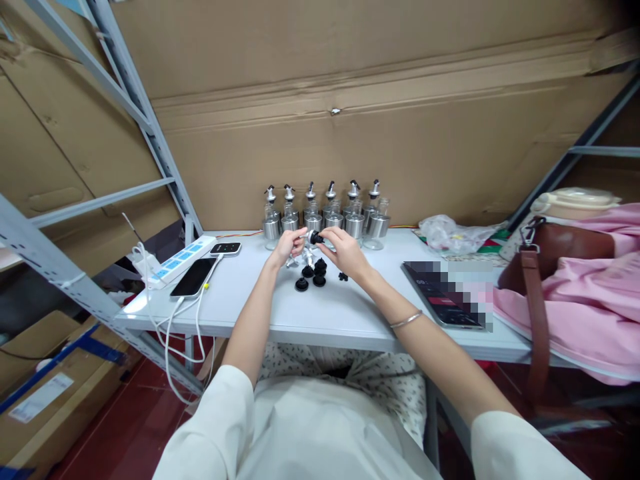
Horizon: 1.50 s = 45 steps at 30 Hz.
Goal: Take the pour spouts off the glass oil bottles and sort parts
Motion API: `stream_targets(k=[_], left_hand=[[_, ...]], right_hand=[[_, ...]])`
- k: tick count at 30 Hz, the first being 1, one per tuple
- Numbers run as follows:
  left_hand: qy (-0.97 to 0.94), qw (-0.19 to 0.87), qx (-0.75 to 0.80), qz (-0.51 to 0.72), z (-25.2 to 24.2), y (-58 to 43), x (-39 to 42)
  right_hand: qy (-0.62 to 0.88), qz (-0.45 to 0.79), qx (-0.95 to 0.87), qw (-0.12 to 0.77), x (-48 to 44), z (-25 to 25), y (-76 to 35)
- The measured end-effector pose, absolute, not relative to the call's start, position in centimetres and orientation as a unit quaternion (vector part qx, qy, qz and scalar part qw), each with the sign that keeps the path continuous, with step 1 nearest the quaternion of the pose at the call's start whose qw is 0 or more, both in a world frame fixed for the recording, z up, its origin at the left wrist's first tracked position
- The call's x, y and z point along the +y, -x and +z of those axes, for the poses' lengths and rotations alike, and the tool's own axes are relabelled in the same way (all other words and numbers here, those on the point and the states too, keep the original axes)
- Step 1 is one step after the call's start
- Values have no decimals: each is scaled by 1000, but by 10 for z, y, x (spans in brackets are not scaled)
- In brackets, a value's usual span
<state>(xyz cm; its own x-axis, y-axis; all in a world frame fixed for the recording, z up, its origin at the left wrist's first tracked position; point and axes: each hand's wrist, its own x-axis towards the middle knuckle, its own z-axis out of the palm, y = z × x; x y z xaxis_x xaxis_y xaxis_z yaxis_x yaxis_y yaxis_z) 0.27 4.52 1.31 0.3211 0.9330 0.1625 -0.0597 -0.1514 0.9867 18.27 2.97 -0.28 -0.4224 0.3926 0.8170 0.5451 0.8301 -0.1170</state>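
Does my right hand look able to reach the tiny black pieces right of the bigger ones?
Probably yes: the tiny black pieces lie uncovered near the right hand, though that hand holds a black fitting and may need freeing.

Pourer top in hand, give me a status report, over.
Left hand and right hand both on pourer top. Loose black parts between forearms. Nothing visibly blocking either hand.

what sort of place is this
Probably a small workshop or storeroom: a metal rack frame, large cardboard sheets behind the table, and a row of matching glass bottles with loose black parts in front.
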Motion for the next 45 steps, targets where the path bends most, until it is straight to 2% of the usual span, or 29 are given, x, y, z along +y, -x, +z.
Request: stream_targets(k=[6, 9, 12, 16, 21, 23, 26, 31, 34, 41, 45], left_hand=[[-613, 532, 363, 458, 11, -3, 47], [-597, 513, 380, 487, 9, 1, 53], [-591, 423, 440, 527, 4, 8, 60], [-621, 309, 519, 499, -10, 16, 64], [-705, 114, 601, 359, -23, 18, 62], [-728, 90, 605, 312, -25, 18, 63], [-731, 113, 603, 298, -26, 21, 65], [-693, 240, 585, 347, -28, 23, 68], [-692, 276, 575, 339, -32, 22, 70], [-735, 260, 537, 323, -37, 22, 72], [-733, 250, 549, 315, -35, 21, 69]], right_hand=[[284, -124, -850, 426, 30, 0, -185], [281, -106, -843, 446, 31, -1, -189], [287, -77, -815, 498, 33, -4, -196], [321, -44, -773, 546, 38, -7, -205], [340, -40, -757, 556, 43, -9, -208], [341, -41, -759, 553, 43, -10, -207], [338, -36, -768, 542, 44, -11, -206], [343, -2, -775, 531, 44, -12, -205], [338, 29, -789, 512, 42, -11, -204], [307, 64, -859, 404, 24, -1, -194], [291, 96, -911, 276, 1, 13, -191]])
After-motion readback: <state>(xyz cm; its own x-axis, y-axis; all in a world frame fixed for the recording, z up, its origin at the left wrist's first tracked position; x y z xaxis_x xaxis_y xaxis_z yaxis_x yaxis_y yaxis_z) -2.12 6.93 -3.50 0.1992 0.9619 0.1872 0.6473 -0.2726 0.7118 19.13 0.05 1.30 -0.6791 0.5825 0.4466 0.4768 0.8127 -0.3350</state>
